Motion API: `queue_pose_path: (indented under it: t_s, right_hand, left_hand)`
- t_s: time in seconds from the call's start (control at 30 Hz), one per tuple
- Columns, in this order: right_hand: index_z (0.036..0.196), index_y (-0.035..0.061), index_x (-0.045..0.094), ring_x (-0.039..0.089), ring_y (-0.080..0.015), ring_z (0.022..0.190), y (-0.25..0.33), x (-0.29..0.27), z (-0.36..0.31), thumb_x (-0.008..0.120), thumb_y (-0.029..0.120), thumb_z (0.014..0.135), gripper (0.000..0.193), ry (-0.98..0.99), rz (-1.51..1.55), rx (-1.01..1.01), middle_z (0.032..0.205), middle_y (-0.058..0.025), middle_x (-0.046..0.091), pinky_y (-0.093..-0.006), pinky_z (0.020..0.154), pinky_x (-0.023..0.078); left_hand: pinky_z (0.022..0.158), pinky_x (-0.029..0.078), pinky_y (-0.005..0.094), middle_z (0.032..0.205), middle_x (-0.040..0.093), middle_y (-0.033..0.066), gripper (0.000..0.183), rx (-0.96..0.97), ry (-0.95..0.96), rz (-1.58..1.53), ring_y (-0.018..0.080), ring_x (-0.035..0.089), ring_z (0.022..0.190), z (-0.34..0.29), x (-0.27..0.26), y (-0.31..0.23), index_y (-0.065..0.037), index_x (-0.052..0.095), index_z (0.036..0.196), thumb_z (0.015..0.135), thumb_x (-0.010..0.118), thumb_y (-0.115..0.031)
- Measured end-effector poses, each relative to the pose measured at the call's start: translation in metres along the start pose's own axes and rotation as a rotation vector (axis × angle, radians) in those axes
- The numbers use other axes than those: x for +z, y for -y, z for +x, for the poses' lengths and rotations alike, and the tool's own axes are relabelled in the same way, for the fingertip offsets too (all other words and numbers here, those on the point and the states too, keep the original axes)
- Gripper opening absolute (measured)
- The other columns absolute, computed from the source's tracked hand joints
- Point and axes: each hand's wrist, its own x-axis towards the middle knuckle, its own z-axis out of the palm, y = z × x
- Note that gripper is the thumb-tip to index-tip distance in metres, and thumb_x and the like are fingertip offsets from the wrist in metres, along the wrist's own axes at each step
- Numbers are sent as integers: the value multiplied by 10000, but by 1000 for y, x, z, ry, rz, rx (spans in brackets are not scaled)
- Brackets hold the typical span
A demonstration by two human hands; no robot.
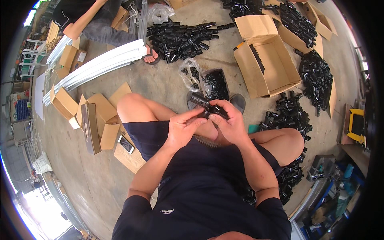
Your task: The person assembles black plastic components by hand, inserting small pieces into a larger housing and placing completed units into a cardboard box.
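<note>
Between my knees, both hands grip a glossy black plastic fitting with tube-like arms. My left hand pinches its left side with thumb and fingers. My right hand is wrapped round the right arm of the fitting, its thumb near the middle joint. The fingers partly hide where the arms meet. Just beyond the hands stands an open box of small black parts. A clear plastic bag with small dark pieces lies against its left side.
Heaps of black fittings lie ahead and along my right. An open cardboard box stands ahead right. At left are flattened cartons, a phone and long white metal profiles. Another person sits at the upper left.
</note>
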Motion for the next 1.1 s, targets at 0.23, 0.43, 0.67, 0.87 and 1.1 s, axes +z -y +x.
queue_pose_path:
  t_s: [0.23, 0.43, 0.67, 0.87, 1.1]
  right_hand:
    - [1389, -25, 544, 638, -145, 991, -34, -26, 27, 658, 79, 976, 441, -288, 319, 226, 1127, -70, 650, -285, 895, 533]
    - [1162, -17, 709, 701, -226, 885, -114, -22, 76, 725, 171, 934, 296, -288, -276, 454, 1083, -155, 728, -329, 796, 564]
    - [1095, 76, 728, 696, -356, 980, -213, 32, 123, 647, 173, 912, 222, 43, -882, 211, 1025, -178, 694, -463, 842, 567]
    - [1172, 106, 695, 657, -327, 1100, -276, 49, 149, 583, 135, 887, 307, 285, -1247, 105, 1175, -141, 659, -442, 852, 588]
    - [1140, 93, 706, 650, -267, 1112, -294, 54, 165, 574, 164, 877, 302, 468, -1385, -74, 1179, -103, 669, -388, 823, 577]
  left_hand:
    - [940, 556, 304, 1236, 701, 164, 659, 43, -117, -112, 171, 661, 1105, 65, -29, -29, 65, 437, 1454, 875, 754, 61]
    - [913, 552, 294, 1225, 702, 187, 699, 311, -203, -10, 179, 660, 1092, 162, -63, -20, 39, 416, 1471, 870, 771, 32]
    - [872, 552, 268, 1209, 704, 155, 797, 101, -301, -119, 168, 679, 1006, 196, -64, 20, -43, 376, 1544, 849, 749, 74]
    - [746, 552, 260, 1130, 759, 180, 890, 201, -314, 178, 100, 688, 916, 197, -60, 7, -129, 335, 1584, 830, 795, -18]
    - [735, 579, 345, 1080, 759, 137, 869, 361, -318, 431, 305, 745, 923, 211, -71, 27, -122, 371, 1569, 820, 810, -79]
